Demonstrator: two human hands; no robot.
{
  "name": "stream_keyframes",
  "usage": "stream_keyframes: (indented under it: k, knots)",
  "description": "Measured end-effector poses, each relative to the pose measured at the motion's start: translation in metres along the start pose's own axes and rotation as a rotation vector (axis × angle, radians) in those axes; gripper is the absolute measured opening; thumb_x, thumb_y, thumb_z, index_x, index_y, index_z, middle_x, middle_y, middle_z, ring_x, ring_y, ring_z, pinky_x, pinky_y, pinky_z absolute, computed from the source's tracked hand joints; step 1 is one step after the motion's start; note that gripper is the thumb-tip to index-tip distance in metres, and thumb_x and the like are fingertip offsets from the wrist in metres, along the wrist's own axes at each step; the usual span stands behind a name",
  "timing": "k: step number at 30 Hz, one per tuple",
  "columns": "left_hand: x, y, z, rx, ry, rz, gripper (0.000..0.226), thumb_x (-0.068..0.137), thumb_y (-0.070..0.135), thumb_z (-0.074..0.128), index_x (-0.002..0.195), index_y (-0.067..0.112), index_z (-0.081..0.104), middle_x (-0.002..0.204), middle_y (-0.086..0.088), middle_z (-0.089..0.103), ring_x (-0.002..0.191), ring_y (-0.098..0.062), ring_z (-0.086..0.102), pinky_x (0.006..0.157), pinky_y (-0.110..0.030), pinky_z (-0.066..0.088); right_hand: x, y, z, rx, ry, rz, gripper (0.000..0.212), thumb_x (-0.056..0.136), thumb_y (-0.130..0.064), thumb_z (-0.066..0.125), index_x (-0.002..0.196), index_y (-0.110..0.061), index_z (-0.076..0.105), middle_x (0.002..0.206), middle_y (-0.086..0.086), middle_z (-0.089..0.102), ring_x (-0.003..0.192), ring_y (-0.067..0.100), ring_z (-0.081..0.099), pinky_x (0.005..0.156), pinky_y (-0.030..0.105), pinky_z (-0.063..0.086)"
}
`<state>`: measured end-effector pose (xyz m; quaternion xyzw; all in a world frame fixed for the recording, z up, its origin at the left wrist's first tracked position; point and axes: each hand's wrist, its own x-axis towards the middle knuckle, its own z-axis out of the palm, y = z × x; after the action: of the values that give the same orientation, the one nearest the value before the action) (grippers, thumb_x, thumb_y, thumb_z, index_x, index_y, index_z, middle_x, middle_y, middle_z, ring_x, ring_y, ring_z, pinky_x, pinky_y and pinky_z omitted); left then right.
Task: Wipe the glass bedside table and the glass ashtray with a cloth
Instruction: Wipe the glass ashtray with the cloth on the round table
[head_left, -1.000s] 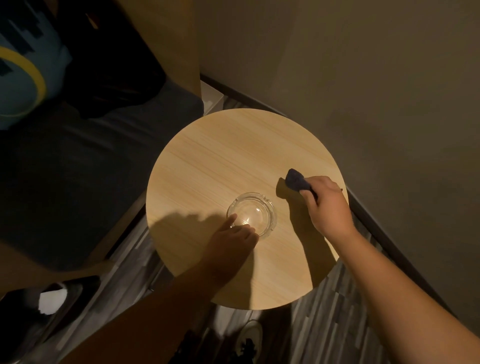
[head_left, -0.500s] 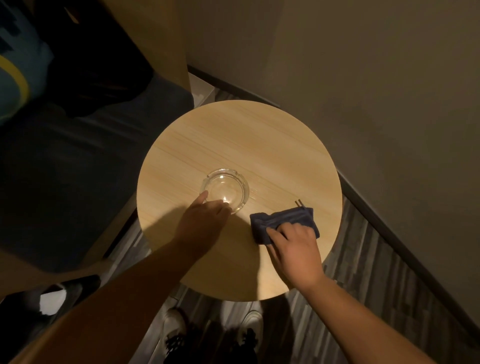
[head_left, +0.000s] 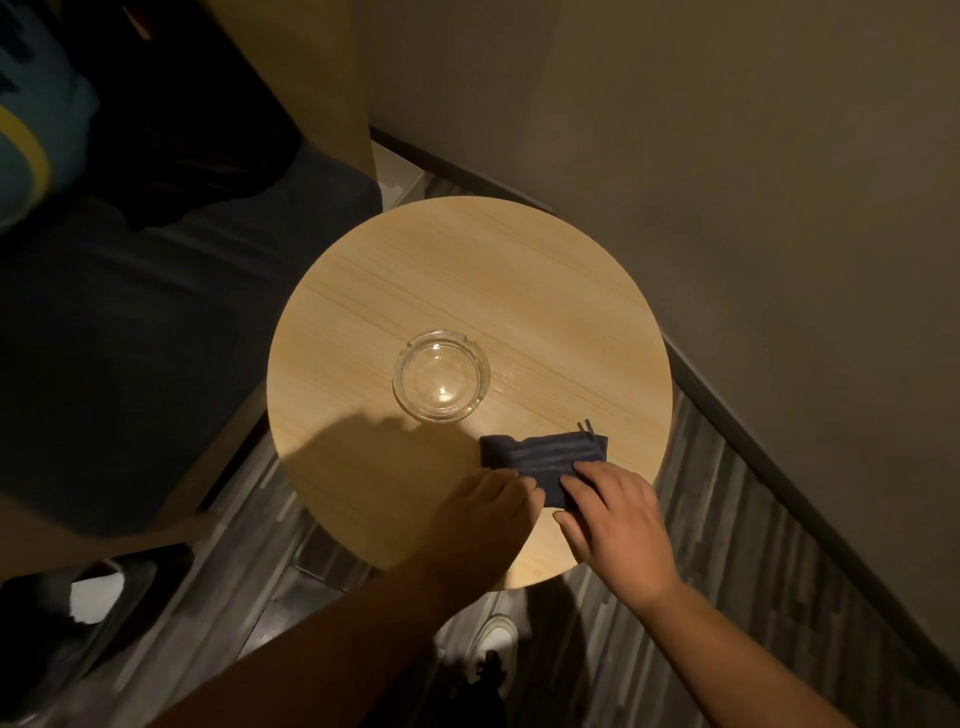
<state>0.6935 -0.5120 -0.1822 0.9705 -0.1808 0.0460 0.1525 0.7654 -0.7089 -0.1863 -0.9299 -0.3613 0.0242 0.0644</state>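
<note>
A round light wood-look bedside table (head_left: 467, 270) fills the middle of the view. A clear glass ashtray (head_left: 441, 375) stands near its centre, untouched. A dark blue folded cloth (head_left: 540, 453) lies flat on the table near the front right edge. My right hand (head_left: 613, 525) presses its fingertips on the cloth's near right part. My left hand (head_left: 478, 519) touches the cloth's near left corner with its fingertips; whether it grips it is unclear.
A beige wall (head_left: 753, 182) runs close along the right with a dark skirting board. A dark upholstered seat (head_left: 130, 322) sits to the left. Grey striped floor (head_left: 727, 519) and my shoes (head_left: 493, 639) lie below the table's front edge.
My left hand let go of the ashtray and moved right to the cloth's corner. My right hand, earlier wiping at the right edge, now rests on the flattened cloth near the front.
</note>
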Motion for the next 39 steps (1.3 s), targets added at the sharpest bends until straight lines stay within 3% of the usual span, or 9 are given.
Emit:
stream_keyframes:
  k: [3,8,14,21,25,28,32,36,39]
  knots:
    - [0.009,-0.002,0.003,0.043,-0.05,-0.045,0.036,0.066,0.021,0.078,0.099,0.015,0.067,0.098,-0.003,0.065,0.091,-0.019,0.062,0.075,-0.031,0.053,0.002,0.006,-0.002,-0.021,0.034,-0.06,0.031,0.084,-0.027,0.062,0.112,-0.015,0.066,0.116,0.007,0.064,0.105,0.028,0.06,0.089,0.041,0.046]
    - [0.001,-0.012,0.003,0.028,-0.073,-0.021,0.035,0.066,0.024,0.079,0.099,0.018,0.07,0.102,-0.001,0.069,0.095,-0.017,0.064,0.08,-0.031,0.052,-0.004,0.0,0.0,-0.022,0.059,-0.075,0.029,0.087,-0.028,0.051,0.104,-0.014,0.07,0.11,0.006,0.067,0.1,0.028,0.061,0.087,0.039,0.045]
    - [-0.014,-0.013,0.017,0.111,-0.074,-0.016,0.042,0.088,0.029,0.042,0.12,0.014,0.064,0.134,-0.011,0.056,0.128,-0.027,0.05,0.105,-0.043,0.036,-0.02,-0.007,0.009,0.015,-0.018,-0.006,0.042,0.093,-0.039,0.048,0.123,-0.013,0.063,0.132,0.009,0.058,0.128,0.029,0.048,0.11,0.045,0.029]
    - [-0.022,-0.017,0.015,0.125,-0.141,0.002,0.055,0.092,0.042,0.034,0.136,0.012,0.05,0.146,-0.01,0.043,0.137,-0.026,0.036,0.111,-0.046,0.018,-0.027,-0.01,0.001,-0.029,-0.157,0.04,0.054,0.098,-0.051,0.03,0.132,-0.018,0.056,0.142,0.005,0.05,0.137,0.023,0.037,0.112,0.053,0.022]
    - [-0.022,-0.017,0.006,0.108,-0.107,-0.018,0.053,0.092,0.041,0.035,0.132,0.013,0.054,0.143,-0.01,0.047,0.136,-0.026,0.039,0.112,-0.049,0.026,-0.01,-0.018,-0.013,0.055,-0.06,0.1,0.06,0.099,-0.053,0.023,0.118,-0.017,0.067,0.128,0.005,0.061,0.129,0.026,0.046,0.113,0.053,0.021]
    - [-0.023,-0.024,-0.001,0.086,-0.02,-0.08,0.05,0.09,0.038,0.039,0.127,0.011,0.06,0.138,-0.012,0.052,0.131,-0.027,0.046,0.105,-0.05,0.035,0.018,-0.031,-0.023,0.159,0.049,0.135,0.048,0.097,-0.046,0.034,0.111,-0.016,0.069,0.12,0.004,0.064,0.116,0.025,0.053,0.106,0.045,0.032]
    - [-0.023,-0.045,-0.022,0.039,0.056,-0.238,0.043,0.09,0.034,0.04,0.124,0.011,0.053,0.128,-0.011,0.059,0.118,-0.028,0.057,0.094,-0.04,0.047,0.069,-0.054,-0.035,0.343,0.028,0.238,0.028,0.097,-0.035,0.044,0.103,-0.02,0.066,0.105,-0.003,0.062,0.096,0.019,0.057,0.083,0.031,0.042]
    - [-0.011,-0.074,-0.048,-0.251,0.187,-0.779,0.028,0.097,0.031,0.045,0.116,0.015,0.057,0.102,-0.003,0.061,0.082,-0.012,0.059,0.069,-0.021,0.044,0.119,-0.076,-0.04,0.518,-0.088,0.414,0.034,0.098,-0.037,0.045,0.118,-0.014,0.059,0.115,0.008,0.061,0.101,0.027,0.059,0.079,0.034,0.044]
    - [0.011,-0.097,-0.063,-0.509,0.257,-1.106,0.017,0.097,0.035,0.039,0.097,0.02,0.048,0.073,0.006,0.052,0.064,-0.012,0.049,0.058,-0.025,0.036,0.147,-0.083,-0.033,0.475,-0.194,0.464,0.039,0.098,-0.047,0.038,0.11,-0.013,0.053,0.095,0.011,0.066,0.088,0.034,0.06,0.07,0.038,0.048]
